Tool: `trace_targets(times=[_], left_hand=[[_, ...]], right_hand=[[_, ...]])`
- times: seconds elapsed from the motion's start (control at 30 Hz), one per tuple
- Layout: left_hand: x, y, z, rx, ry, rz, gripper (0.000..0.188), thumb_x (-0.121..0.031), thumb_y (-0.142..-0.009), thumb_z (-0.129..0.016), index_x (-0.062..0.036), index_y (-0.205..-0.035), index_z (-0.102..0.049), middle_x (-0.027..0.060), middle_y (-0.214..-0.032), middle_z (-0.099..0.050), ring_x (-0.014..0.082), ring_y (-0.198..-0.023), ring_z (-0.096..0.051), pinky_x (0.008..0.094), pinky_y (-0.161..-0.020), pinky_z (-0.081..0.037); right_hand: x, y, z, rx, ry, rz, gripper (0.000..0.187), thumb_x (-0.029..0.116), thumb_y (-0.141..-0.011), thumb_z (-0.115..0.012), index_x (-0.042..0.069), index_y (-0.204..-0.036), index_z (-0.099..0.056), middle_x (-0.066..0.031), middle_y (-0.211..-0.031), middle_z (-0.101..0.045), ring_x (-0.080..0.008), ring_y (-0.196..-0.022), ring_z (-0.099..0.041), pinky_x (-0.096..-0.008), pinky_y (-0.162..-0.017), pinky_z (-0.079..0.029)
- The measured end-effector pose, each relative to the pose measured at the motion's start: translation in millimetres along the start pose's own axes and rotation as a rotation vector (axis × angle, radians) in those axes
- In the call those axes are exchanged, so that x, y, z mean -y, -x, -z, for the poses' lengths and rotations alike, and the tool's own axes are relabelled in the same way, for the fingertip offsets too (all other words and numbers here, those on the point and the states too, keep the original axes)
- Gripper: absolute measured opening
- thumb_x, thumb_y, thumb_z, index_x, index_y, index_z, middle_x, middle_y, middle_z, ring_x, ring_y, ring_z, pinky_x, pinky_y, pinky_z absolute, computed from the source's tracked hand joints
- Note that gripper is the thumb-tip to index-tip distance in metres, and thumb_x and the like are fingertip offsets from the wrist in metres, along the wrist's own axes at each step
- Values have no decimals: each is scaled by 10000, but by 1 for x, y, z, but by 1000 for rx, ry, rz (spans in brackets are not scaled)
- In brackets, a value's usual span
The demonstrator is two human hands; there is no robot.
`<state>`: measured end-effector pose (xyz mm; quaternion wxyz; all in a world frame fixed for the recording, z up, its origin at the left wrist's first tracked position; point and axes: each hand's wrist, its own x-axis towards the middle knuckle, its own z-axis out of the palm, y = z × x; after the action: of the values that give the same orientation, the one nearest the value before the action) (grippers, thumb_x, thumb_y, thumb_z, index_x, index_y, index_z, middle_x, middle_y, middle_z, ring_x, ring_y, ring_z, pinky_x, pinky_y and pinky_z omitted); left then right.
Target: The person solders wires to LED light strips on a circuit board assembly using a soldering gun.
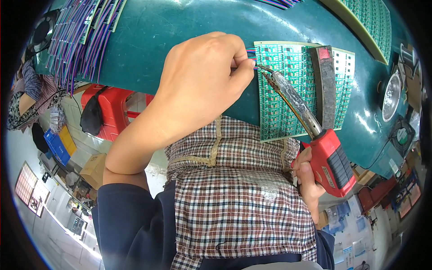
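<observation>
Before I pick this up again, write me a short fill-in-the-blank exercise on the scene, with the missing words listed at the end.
1. The left grip pinches thin wires at the ____ edge of the green circuit panel.
2. The right grip holds a soldering iron whose handle is black and ____.
3. A silvery bowl is near the ____ side of the picture.

Missing words: left; red; right.
</observation>
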<state>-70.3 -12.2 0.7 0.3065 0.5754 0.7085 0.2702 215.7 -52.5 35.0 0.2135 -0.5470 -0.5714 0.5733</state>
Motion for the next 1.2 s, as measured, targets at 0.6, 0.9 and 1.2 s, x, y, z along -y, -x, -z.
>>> trace_targets(times=[0.6,0.9,1.2], left_hand=[[-2,0,-2,-34,-68,-20,183,-122,-877,-742,2,-789,-641,98,-728,-645,185,-624,-662,307,-594,-528],[-2,1,-4,-50,-91,-37,187,-125,-871,-751,0,-788,-640,94,-730,-640,184,-616,-648,303,-587,-524],[1,0,-1,-3,-36,-28,186,-126,-875,-752,6,-804,-642,97,-738,-647,175,-631,-666,303,-593,-523]], right_hand=[[-7,5,4,-12,62,12,184,136,-927,-660,10,-945,-526,-111,-743,-581,-126,-553,-485,-253,-496,-403],[-1,6,3,-65,56,-22,188,157,-935,-652,0,-933,-550,-93,-722,-568,-120,-531,-468,-264,-507,-398],[-3,3,4,-1,37,79,152,89,-918,-650,-31,-964,-568,-101,-718,-569,-131,-538,-493,-272,-503,-396]])
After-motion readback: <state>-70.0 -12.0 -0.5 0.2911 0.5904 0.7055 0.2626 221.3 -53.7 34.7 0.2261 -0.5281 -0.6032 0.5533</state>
